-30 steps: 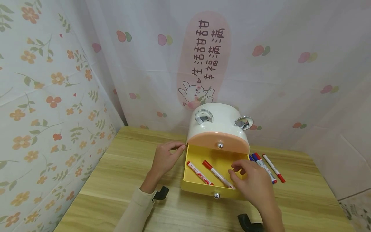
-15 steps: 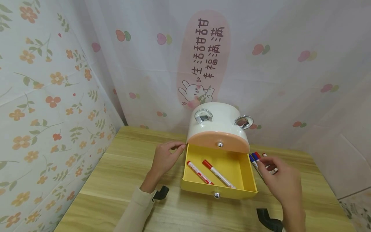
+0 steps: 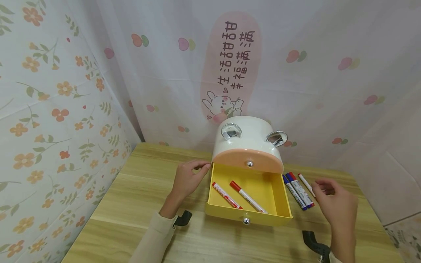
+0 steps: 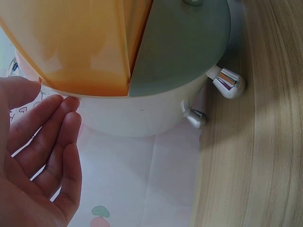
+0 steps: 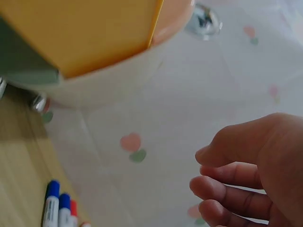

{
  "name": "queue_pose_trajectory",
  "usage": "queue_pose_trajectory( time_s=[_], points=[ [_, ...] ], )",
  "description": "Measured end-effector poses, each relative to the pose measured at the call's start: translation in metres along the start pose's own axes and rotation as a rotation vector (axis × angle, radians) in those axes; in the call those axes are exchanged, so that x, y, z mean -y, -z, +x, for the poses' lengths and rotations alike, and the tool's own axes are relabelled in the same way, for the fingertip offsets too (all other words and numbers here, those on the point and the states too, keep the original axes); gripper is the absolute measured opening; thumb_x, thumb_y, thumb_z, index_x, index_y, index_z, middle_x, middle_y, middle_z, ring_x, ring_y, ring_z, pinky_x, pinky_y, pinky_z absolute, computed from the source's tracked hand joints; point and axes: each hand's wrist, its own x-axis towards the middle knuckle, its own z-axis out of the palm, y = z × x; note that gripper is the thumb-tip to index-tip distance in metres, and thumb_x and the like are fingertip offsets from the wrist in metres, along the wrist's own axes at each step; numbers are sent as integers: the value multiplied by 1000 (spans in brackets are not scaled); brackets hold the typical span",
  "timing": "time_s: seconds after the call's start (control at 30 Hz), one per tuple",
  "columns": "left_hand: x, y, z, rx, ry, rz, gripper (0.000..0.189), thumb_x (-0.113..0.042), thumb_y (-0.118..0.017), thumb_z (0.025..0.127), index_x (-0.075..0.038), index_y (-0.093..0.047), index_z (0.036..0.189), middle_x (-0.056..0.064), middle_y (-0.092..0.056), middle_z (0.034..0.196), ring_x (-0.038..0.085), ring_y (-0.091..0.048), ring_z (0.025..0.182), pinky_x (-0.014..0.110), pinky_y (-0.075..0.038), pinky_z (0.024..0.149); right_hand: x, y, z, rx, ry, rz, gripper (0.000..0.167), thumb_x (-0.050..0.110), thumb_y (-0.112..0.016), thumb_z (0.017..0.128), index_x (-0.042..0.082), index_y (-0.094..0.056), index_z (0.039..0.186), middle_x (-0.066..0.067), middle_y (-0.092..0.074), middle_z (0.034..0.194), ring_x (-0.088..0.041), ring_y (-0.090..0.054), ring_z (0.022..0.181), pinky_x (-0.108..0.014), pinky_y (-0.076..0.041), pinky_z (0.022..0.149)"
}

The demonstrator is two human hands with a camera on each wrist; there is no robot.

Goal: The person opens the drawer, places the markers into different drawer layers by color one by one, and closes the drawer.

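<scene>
A white storage box (image 3: pixel 244 133) with silver ears has its yellow drawer (image 3: pixel 283 197) pulled out. Inside lie two red-capped markers, one at the left (image 3: pixel 227 196) and one in the middle (image 3: pixel 248 197). My left hand (image 3: pixel 191 179) touches the box's left side near the drawer, its fingers relaxed in the left wrist view. Hovering over the table on the right, my right hand (image 3: pixel 337 202) has loosely bent fingers with nothing between them. Just left of its fingertips lies a thin red-capped marker (image 3: pixel 306 183), its lower end hidden by the hand.
Beside the drawer's right wall, blue-capped markers (image 3: pixel 295 193) and a red-capped one (image 3: pixel 303 190) lie side by side. A peach upper drawer front (image 3: pixel 230 159) with a silver knob is closed. Patterned curtains (image 3: pixel 158 91) hang behind and left of the wooden table (image 3: pixel 131 204).
My right hand has moved from over the drawer to the right, past the grouped markers, to beside the thin marker. The left hand stays at the box's side.
</scene>
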Motion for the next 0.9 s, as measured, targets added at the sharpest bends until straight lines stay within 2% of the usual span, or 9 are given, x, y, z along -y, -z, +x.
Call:
queue_pose_trajectory(
  time_s=[0.1, 0.2, 0.37, 0.6, 0.7, 0.9],
  points=[
    [0, 0, 0, 0, 1, 6, 10, -11, -82, 99, -7, -87, 106, 2, -83, 99, 18, -79, 90, 44, -66, 80, -14, -4, 3, 6, -56, -8, 16, 16, -81, 95, 3, -82, 103, -2, -75, 79, 23, -45, 66, -9, -37, 62],
    [0, 0, 0, 1, -1, 8, 10, -11, -82, 99, -7, -87, 106, 3, -83, 100, 18, -80, 90, 44, -66, 79, -29, -7, 5, 49, -135, -28, 22, 21, -80, 98, 2, -81, 107, 0, -75, 81, 18, -46, 66, -13, -38, 63],
    [0, 0, 1, 6, 2, 5, 10, -11, -82, 99, -6, -87, 107, 3, -84, 101, 19, -80, 91, 44, -66, 79, -54, -16, 5, 113, -251, -53, 29, 26, -77, 100, 1, -80, 115, -5, -77, 89, 13, -47, 68, -18, -40, 63],
    [0, 0, 0, 8, 10, 8, 11, -12, -82, 100, -6, -87, 107, 4, -84, 101, 21, -80, 93, 47, -66, 79, -84, -31, 4, 164, -314, -75, 30, 27, -76, 100, 2, -78, 117, -11, -80, 97, 6, -51, 72, -28, -40, 67],
    [-1, 0, 0, 6, 5, 7, 11, -12, -83, 99, -6, -87, 107, 4, -84, 101, 21, -80, 93, 49, -65, 78, -91, -36, 2, 191, -323, -84, 30, 26, -75, 101, 2, -78, 119, -13, -80, 102, -4, -57, 77, -33, -40, 70],
    [-2, 0, 0, 4, 8, 9, 11, -12, -83, 99, -6, -87, 107, 4, -84, 100, 22, -80, 94, 47, -65, 78, -98, -43, 0, 241, -317, -108, 34, 26, -73, 102, -1, -76, 123, -22, -78, 115, -37, -66, 97, -41, -40, 73]
  ],
)
